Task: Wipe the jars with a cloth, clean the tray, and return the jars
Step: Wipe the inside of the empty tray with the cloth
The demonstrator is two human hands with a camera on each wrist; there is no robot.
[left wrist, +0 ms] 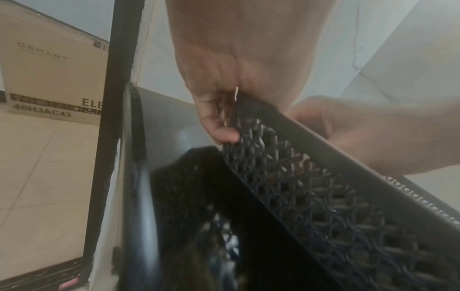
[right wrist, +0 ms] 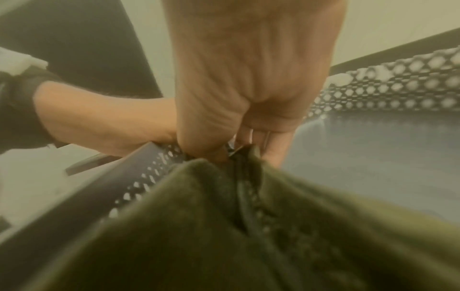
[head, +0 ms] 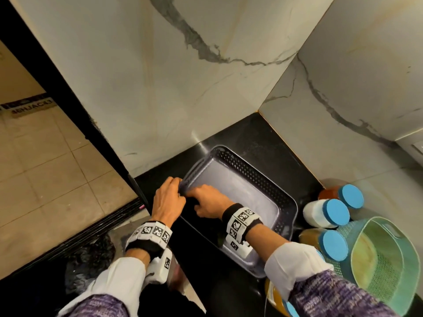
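Note:
A dark grey tray [head: 263,179] with perforated walls sits in the corner of the black counter, with no jars in it. My left hand [head: 168,197] grips its near-left rim [left wrist: 311,137], fingers curled over the edge. My right hand [head: 207,203] is inside the tray at that same corner and holds a dark green cloth [right wrist: 224,226] bunched against the perforated wall [right wrist: 149,177]. Three jars with blue lids [head: 337,212] lie grouped on the counter to the tray's right. A fourth jar [head: 278,298] shows under my right sleeve.
A green mesh basket [head: 384,257] stands at the right, by the jars. Marble walls close the counter behind and to the right. The counter's left edge [head: 139,193] drops to a tiled floor with a cardboard box [left wrist: 49,69].

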